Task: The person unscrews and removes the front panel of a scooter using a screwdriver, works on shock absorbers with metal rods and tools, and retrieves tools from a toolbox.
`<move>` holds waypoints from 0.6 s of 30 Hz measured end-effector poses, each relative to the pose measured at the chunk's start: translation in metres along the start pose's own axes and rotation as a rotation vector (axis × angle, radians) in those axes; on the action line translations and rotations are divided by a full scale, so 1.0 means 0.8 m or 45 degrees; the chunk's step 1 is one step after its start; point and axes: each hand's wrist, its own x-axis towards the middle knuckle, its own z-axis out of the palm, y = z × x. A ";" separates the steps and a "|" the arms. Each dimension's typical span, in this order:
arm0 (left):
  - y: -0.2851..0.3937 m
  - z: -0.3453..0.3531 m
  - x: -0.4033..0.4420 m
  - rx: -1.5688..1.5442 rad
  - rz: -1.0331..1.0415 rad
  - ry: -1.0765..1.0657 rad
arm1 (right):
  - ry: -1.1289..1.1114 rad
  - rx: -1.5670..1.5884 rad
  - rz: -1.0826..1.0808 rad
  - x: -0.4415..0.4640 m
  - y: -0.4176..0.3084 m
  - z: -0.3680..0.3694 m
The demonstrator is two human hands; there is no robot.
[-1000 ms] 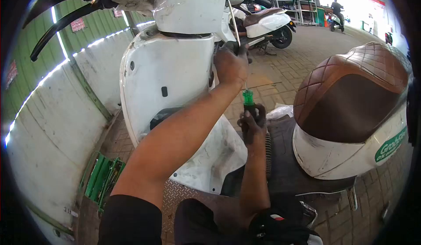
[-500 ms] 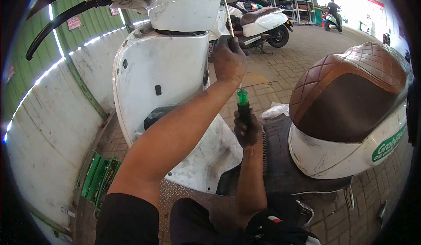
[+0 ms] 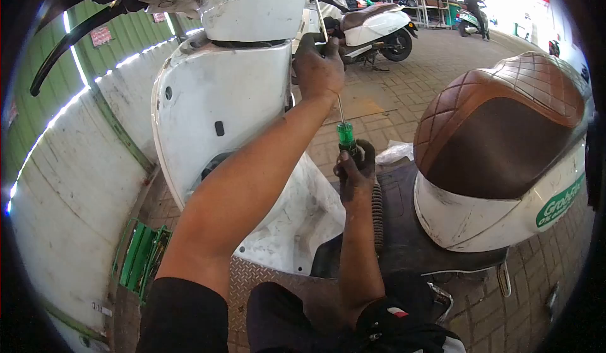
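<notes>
A long screwdriver with a green handle [image 3: 346,133] runs upward to the white scooter's head cover [image 3: 255,9]. Around the handle's lower end are the curled fingers of my right hand [image 3: 356,171]. Higher up, my left hand [image 3: 319,70] pinches the thin metal shaft [image 3: 320,13], hiding part of it. The shaft's tip reaches the underside of the handlebar area, where its exact contact is too small to tell. Below the head cover stands the white front panel [image 3: 221,94], scuffed and dirty, with my left forearm across it.
A brown quilted seat [image 3: 499,132] rises at right above the black floorboard [image 3: 401,217]. The brake lever [image 3: 72,40] juts out at upper left. A green toolbox [image 3: 140,255] lies by the wall. Behind are another scooter [image 3: 379,28] and a person on a scooter [image 3: 473,12].
My right hand has shifted its fingers on the handle, the thumb side now higher. The view has moved slightly, and the distant person on the scooter appears nearer and further left.
</notes>
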 end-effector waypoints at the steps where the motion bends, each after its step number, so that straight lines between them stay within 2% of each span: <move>1: 0.001 0.001 0.001 -0.015 -0.041 -0.013 | 0.003 -0.006 0.000 0.001 -0.005 -0.001; 2: 0.000 0.002 0.002 -0.008 -0.028 -0.018 | -0.007 0.448 0.321 0.002 -0.014 0.000; 4: -0.002 0.002 0.003 -0.019 -0.033 -0.037 | -0.024 0.904 0.643 0.009 -0.016 -0.010; 6: -0.010 0.003 0.007 -0.030 -0.045 -0.050 | -0.678 1.271 0.957 0.016 -0.015 -0.021; 7: -0.014 0.005 0.010 -0.030 0.030 -0.002 | -0.681 1.274 0.960 0.013 -0.009 -0.021; 9: 0.007 0.002 0.009 -0.034 0.099 0.044 | -0.116 0.240 0.305 -0.004 -0.025 0.011; 10: 0.025 0.001 0.009 -0.283 -0.045 0.012 | -0.041 0.033 0.166 -0.003 -0.021 0.014; 11: 0.039 -0.001 0.008 -0.532 -0.189 -0.022 | -0.037 0.026 0.165 -0.003 -0.021 0.013; 13: 0.039 0.000 0.017 -0.481 -0.153 -0.034 | 0.063 -0.217 -0.027 -0.002 -0.020 0.012; 16: 0.052 -0.002 0.018 -0.492 -0.111 -0.032 | 0.086 -0.277 -0.056 -0.003 -0.013 -0.005; 18: 0.060 -0.006 0.020 -0.333 -0.132 -0.105 | 0.081 -0.273 -0.041 -0.008 -0.018 -0.010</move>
